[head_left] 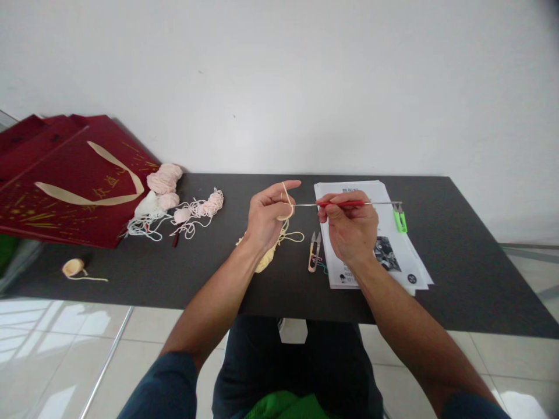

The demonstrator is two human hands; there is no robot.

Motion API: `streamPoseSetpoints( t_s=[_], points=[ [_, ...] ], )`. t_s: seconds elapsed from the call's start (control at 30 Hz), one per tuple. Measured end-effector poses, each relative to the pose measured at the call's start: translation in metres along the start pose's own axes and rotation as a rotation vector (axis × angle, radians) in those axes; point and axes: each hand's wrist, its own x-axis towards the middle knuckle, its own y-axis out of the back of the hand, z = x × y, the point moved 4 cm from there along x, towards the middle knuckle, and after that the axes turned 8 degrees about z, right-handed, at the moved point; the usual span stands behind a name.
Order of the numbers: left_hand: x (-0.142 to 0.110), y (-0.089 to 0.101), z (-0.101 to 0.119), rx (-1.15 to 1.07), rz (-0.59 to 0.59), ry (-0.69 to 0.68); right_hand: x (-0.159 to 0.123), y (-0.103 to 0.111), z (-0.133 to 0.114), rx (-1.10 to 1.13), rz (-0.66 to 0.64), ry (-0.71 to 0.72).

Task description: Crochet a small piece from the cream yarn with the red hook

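Note:
My left hand pinches a strand of pale yellow yarn between thumb and fingers, with the index finger stretched out and the strand looped over it. In my right hand is a crochet hook with a red handle, held level like a pen. Its thin metal shaft points left, and the tip reaches the yarn at my left thumb. Below the left hand lies a yellow yarn bundle, partly hidden by the wrist. A pair of thread snips lies on the table between my hands.
Printed sheets lie under my right hand, with a bright green clip-like tool at their edge. To the left are pink yarn balls, tangled pink yarn, dark red bags and a small crocheted piece. The dark table meets a white wall.

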Motion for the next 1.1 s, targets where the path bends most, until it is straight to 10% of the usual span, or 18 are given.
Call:
streamPoseSetpoints(
  t_s=[0.5, 0.77, 1.1],
  points=[
    [0.003, -0.002, -0.002, -0.152, -0.118, 0.185, 0.001, -0.005, -0.002, 0.127, -0.043, -0.134],
    [-0.002, 0.001, -0.009, 0.091, -0.046, -0.001, -0.005, -0.004, 0.019, 0.256, 0.091, -0.446],
    [-0.003, -0.002, -0.02, 0.128, 0.06, -0.049, -0.013, -0.009, 0.023, 0.205, 0.152, -0.354]
  ],
)
